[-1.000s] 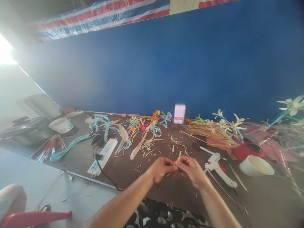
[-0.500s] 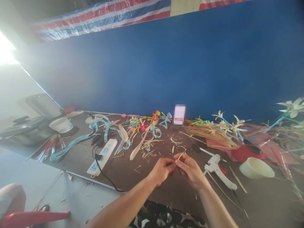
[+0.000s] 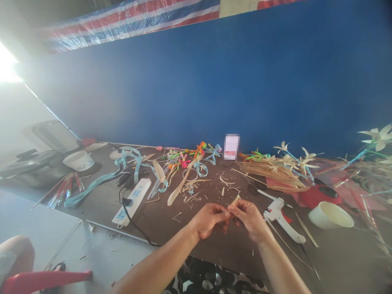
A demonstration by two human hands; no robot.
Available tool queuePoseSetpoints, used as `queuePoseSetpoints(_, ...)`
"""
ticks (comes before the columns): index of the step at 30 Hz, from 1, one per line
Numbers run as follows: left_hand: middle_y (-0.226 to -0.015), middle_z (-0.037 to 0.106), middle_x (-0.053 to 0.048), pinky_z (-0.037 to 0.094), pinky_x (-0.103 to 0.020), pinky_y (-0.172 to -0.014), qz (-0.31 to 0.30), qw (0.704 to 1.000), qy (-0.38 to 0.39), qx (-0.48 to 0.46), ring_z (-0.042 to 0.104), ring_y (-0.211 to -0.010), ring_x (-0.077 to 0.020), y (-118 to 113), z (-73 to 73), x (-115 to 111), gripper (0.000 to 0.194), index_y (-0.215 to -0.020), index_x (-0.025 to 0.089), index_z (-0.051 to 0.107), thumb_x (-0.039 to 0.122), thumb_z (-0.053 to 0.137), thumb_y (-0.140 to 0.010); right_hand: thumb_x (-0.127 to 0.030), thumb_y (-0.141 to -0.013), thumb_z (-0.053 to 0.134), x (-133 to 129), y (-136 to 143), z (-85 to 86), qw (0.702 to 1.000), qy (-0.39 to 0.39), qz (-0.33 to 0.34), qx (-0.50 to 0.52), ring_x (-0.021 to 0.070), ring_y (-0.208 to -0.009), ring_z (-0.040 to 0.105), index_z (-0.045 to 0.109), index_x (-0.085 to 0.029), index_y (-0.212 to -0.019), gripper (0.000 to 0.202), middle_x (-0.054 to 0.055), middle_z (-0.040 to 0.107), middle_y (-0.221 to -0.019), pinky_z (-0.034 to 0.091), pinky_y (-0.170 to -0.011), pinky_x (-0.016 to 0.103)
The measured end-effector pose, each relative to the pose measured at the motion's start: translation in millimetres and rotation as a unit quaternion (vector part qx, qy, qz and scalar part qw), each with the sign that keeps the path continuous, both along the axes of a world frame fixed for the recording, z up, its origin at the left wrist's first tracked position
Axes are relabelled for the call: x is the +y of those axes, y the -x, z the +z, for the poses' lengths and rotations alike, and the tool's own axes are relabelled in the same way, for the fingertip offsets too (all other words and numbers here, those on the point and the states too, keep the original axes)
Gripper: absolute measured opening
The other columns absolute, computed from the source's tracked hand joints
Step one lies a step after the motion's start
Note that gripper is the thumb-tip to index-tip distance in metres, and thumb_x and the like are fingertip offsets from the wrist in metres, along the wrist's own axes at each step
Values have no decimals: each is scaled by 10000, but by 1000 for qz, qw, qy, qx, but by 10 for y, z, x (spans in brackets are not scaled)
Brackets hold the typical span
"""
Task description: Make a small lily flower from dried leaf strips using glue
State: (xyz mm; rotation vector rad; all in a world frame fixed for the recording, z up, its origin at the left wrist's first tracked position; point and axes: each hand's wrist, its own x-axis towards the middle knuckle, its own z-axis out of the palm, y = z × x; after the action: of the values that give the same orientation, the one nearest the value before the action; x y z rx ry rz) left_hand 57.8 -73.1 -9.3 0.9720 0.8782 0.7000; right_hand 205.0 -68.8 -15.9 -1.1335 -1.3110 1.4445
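Strip [image 3: 236, 199], pale, tilts up from right hand's [image 3: 248, 218] pinched fingers, left hand's [image 3: 207, 221] curled against them, can't tell if gripping it, over bench [image 3: 343, 261] between extension socket [image 3: 138, 196] and glue gun [image 3: 279, 215].

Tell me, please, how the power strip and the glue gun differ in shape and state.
The power strip is a straight bar; the glue gun has a curved handle. The power strip holds a black plug, while the glue gun trails a dark cord from its handle. Both are mostly white and lie on the table.
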Motion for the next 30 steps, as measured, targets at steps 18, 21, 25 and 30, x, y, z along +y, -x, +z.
queuePoseSetpoints(18, -478, 441, 38, 361, -205, -392, 4, 992, 88, -86, 396, -388, -69, -38, -71, 23, 211, -702, 121, 554, 321, 596, -650, -332, -663, 623, -14, -28, 11, 987, 92, 15, 131, 28, -384, 361, 580, -155, -641, 184, -25, 542, -618, 219, -371, 177)
queuePoseSetpoints(21, -503, 465, 29, 370, -211, -420, 18, 998, 48, -39, 418, -405, -73, -34, -63, 10, 221, -700, 125, 546, 340, 584, -661, -360, -673, 605, -12, 16, -35, 991, 71, -35, 105, 41, -385, 363, 561, -158, -639, 209, -41, 508, -543, 247, -384, 180)
queuePoseSetpoints(25, -584, 548, -7, 374, -220, -510, 85, 963, -186, 178, 486, -514, -107, -18, -38, -13, 156, -701, 138, 585, 290, 547, -691, -405, -698, 556, -12, 47, -66, 994, -4, -100, -44, 78, -374, 380, 530, -165, -605, 258, -54, 439, -412, 293, -401, 201)
queuePoseSetpoints(30, -678, 596, -27, 367, -224, -618, 99, 869, -372, 310, 512, -628, -126, -24, 33, -49, 137, -758, 164, 623, 193, 494, -721, -371, -706, 534, -21, 84, -47, 961, -101, -142, -215, 102, -440, 409, 524, -174, -562, 245, -33, 463, -455, 318, -450, 215)
